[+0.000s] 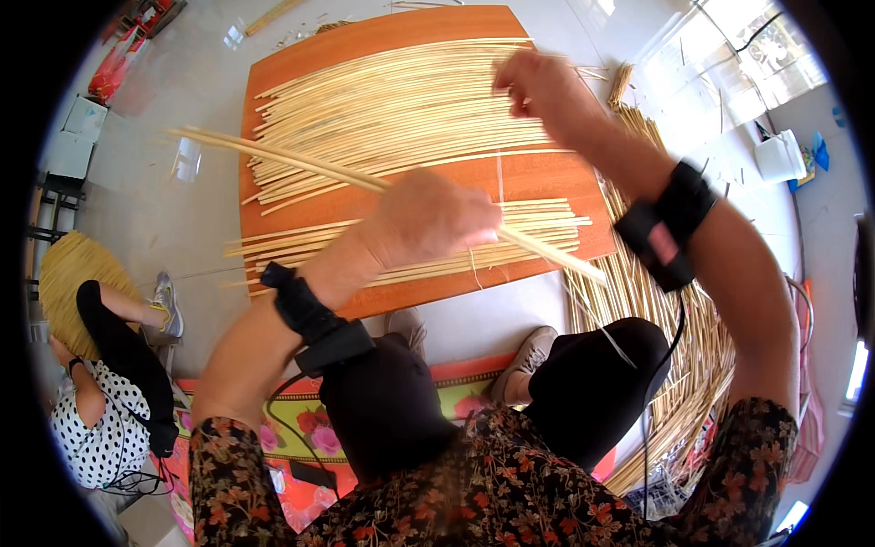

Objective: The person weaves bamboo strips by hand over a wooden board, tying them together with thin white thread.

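Note:
My left hand (428, 214) is closed around a few long pale sticks (310, 167), held slanting across the low orange wooden board (529, 173) from upper left to lower right. My right hand (538, 91) is raised at the far right of the wide bundle of laid-out sticks (383, 96), its fingers bent and apart, with nothing visible in them. A second, narrower row of sticks (319, 242) lies along the board's near edge, partly under my left hand. Thin pale strands (474, 269) dangle by that edge.
A large heap of sticks (693, 365) lies on the floor to the right, near a white bucket (779, 155). A floral mat (319, 438) is under me. A co-worker (100, 410) sits at left beside a round woven straw piece (77, 269). Boxes (82, 118) stand at the far left.

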The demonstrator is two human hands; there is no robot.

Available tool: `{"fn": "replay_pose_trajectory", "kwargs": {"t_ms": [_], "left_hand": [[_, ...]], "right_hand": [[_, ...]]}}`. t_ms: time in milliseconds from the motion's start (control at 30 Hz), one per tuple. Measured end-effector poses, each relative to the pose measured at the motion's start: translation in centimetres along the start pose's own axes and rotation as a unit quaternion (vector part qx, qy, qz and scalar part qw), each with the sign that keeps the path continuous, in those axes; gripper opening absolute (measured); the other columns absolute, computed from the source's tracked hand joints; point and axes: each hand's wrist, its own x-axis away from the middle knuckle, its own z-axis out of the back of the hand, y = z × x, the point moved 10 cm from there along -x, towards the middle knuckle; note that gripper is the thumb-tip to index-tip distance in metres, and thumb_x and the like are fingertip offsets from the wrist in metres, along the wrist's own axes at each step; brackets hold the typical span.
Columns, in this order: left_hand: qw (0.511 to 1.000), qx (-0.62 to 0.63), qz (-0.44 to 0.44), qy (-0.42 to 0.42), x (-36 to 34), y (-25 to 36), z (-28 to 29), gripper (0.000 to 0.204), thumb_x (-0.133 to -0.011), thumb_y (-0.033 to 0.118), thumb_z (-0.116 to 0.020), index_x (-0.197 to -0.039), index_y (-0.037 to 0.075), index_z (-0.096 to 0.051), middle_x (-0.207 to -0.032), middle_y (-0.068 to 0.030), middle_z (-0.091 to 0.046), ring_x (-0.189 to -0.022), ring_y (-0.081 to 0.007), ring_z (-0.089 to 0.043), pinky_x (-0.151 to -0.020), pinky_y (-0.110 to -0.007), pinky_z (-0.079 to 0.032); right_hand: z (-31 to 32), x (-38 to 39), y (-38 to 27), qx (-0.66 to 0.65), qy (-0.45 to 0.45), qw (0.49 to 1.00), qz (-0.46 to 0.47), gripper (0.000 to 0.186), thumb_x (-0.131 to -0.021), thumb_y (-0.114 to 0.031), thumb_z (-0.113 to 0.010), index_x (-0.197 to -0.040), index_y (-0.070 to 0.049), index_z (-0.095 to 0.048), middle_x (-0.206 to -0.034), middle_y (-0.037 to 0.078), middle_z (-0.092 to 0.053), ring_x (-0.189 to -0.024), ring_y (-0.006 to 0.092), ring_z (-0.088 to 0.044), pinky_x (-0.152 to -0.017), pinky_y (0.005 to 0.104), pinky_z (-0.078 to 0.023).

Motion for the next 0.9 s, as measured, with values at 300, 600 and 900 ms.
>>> {"fn": "replay_pose_trajectory", "kwargs": {"t_ms": [300,600,900], "left_hand": [[0.992,0.107,0.072,0.002,0.0,-6.9,-1.8,0.015,-0.084,0.026,-0.069,-0.079,0.012,-0.067,-0.067,-0.0008,-0.063,-0.06,-0.0215,-0.062,-0.054,-0.034,-0.048],[0.986,0.117,0.102,-0.055,2.8,-10.0,-5.1,0.011,-0.084,0.024,-0.068,-0.081,0.013,-0.068,-0.069,-0.0014,-0.065,-0.061,-0.0223,-0.063,-0.055,-0.033,-0.049],[0.993,0.098,0.06,0.013,-0.3,-10.5,-5.6,0.009,-0.08,0.023,-0.071,-0.081,0.014,-0.069,-0.071,-0.0014,-0.066,-0.063,-0.0228,-0.064,-0.054,-0.035,-0.049]], "right_hand": [[11.5,-4.2,4.1,-0.398,0.164,0.88,-0.2,0.013,-0.098,-0.011,-0.051,-0.096,0.001,-0.054,-0.081,0.016,-0.061,-0.074,0.0231,-0.064,-0.094,0.0461,-0.055],[32.0,-4.0,5.0,-0.227,0.286,0.93,0.041,0.005,-0.094,-0.006,-0.054,-0.098,-0.006,-0.056,-0.087,0.008,-0.058,-0.073,0.0229,-0.059,-0.078,0.0412,-0.055],[-5.5,2.5,10.2,-0.142,-0.27,0.926,-0.222,0.032,-0.088,-0.021,-0.068,-0.115,-0.006,-0.062,-0.091,0.003,-0.061,-0.084,0.0137,-0.059,-0.08,0.0304,-0.051]]}}
